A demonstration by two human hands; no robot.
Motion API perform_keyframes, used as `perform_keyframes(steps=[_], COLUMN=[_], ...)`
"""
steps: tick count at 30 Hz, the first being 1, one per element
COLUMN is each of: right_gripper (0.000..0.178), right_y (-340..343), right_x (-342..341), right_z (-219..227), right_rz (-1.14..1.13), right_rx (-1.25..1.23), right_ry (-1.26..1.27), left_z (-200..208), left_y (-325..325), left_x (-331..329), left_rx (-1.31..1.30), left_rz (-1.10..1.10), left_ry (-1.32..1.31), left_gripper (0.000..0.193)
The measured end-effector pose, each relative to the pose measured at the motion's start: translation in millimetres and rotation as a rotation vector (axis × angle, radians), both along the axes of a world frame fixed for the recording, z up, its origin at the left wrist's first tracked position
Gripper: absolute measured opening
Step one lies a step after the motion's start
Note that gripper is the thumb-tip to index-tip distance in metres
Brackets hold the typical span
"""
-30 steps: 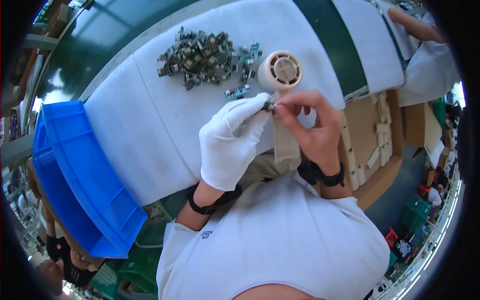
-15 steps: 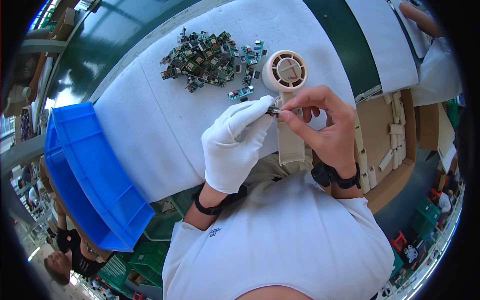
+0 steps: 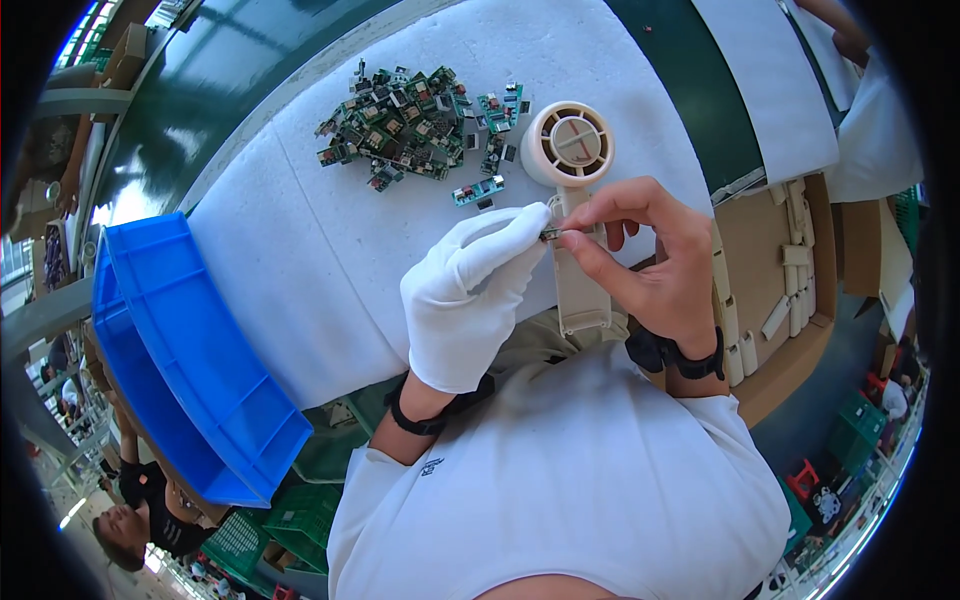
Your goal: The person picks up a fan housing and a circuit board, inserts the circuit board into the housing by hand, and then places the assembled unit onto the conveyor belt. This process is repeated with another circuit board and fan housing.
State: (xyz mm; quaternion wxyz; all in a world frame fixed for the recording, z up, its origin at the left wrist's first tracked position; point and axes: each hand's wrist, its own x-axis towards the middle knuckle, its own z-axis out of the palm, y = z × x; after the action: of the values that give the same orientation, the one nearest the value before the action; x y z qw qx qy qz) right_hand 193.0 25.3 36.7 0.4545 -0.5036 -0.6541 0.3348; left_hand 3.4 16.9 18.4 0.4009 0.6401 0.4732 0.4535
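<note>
Gloved left hand (image 3: 462,300) and bare right hand (image 3: 650,262) both pinch a small part (image 3: 550,235) over the fan's (image 3: 572,190) handle, near the pad's (image 3: 300,260) front edge. Since a second ago: barely moved; fitting continues. Board pile (image 3: 405,125) untouched; blue bin (image 3: 180,350) left.

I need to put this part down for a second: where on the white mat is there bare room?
The white mat lies bare between the blue bin and the left hand, below the pile of small circuit boards. Crowded: around that pile, the cream fan housing and both hands, the right hand included.
</note>
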Motion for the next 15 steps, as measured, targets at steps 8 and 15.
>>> perform_keyframes(steps=[8,15], right_gripper=[0.017,0.017], right_y=[-3.9,-13.7], right_x=[3.2,-9.2], right_z=[5.1,0.1], right_rz=[0.038,-0.034], right_rx=[-0.119,-0.121], right_ry=[0.067,0.228], left_z=[-5.4,1.3], left_y=[-5.4,-14.2], left_x=[1.3,12.3], left_rx=[0.181,0.336], left_rz=[0.014,0.131], left_ry=[0.105,0.253], left_gripper=[0.039,0.043])
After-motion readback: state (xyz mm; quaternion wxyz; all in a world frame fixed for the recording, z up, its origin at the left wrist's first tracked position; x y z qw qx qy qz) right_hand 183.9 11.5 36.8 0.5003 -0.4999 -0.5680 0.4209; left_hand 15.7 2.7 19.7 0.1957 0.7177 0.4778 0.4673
